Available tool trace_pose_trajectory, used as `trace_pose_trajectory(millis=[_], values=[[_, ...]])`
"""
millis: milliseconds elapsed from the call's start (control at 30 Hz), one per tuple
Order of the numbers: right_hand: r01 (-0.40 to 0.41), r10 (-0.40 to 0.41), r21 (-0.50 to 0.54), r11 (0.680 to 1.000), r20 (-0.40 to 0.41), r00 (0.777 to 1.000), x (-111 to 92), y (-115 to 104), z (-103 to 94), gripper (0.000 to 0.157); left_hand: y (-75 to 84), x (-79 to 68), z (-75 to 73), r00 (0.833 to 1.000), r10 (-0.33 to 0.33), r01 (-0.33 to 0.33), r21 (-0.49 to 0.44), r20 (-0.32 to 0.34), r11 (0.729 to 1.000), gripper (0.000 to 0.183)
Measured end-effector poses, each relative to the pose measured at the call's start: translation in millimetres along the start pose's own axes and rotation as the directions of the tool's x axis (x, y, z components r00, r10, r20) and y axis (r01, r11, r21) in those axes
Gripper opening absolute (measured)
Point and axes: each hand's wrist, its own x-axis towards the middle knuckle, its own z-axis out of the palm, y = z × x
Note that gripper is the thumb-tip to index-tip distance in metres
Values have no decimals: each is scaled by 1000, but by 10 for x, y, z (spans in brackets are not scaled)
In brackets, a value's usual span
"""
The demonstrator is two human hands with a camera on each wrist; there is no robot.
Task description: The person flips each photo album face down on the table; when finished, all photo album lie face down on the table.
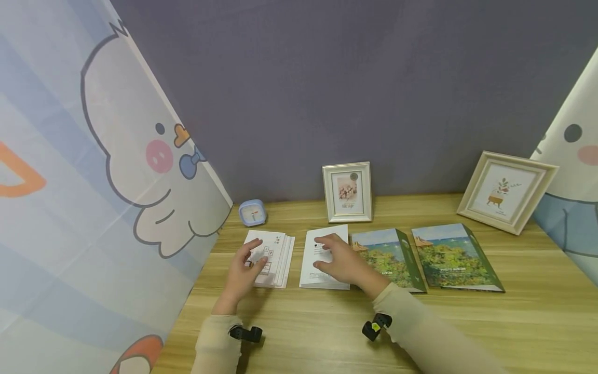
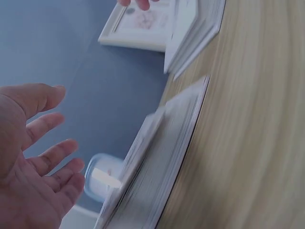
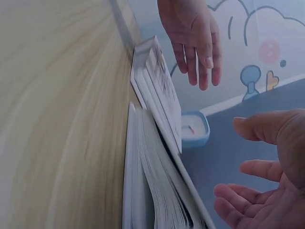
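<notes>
My left hand [image 1: 241, 275] hovers over a stack of white printed books [image 1: 282, 249] on the left, its thumb and fingers spread. In the left wrist view the palm faces that stack's thick page edges [image 2: 162, 162], and nothing is in the hand. To the right, my right hand [image 1: 348, 259] hangs over a second white book [image 1: 308, 262] with text on its cover. Thumb and fingers are parted there too. The right wrist view shows this book's many loose-edged pages [image 3: 157, 176] beside the hand, with a gap between them.
Two photo albums [image 1: 383, 252] [image 1: 453, 254] with painted garden covers lie to the right, the nearer one partly behind my right hand. Along the back stand a small blue clock [image 1: 253, 212], a white picture frame [image 1: 347, 192] and a tilted frame [image 1: 506, 192]. A dark backdrop [image 1: 327, 93] rises behind.
</notes>
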Motion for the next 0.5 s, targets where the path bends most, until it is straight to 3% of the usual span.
trace_pose_trajectory(millis=[200, 500], values=[[30, -31, 7, 1000, 55, 998, 97, -69, 159, 70, -127, -38, -211, 994, -103, 102, -5, -39, 995, 48], [42, -41, -3, 999, 114, 993, 205, -143, 384, 73, -330, -115, -413, 957, -283, 278, -76, -65, 958, 53]])
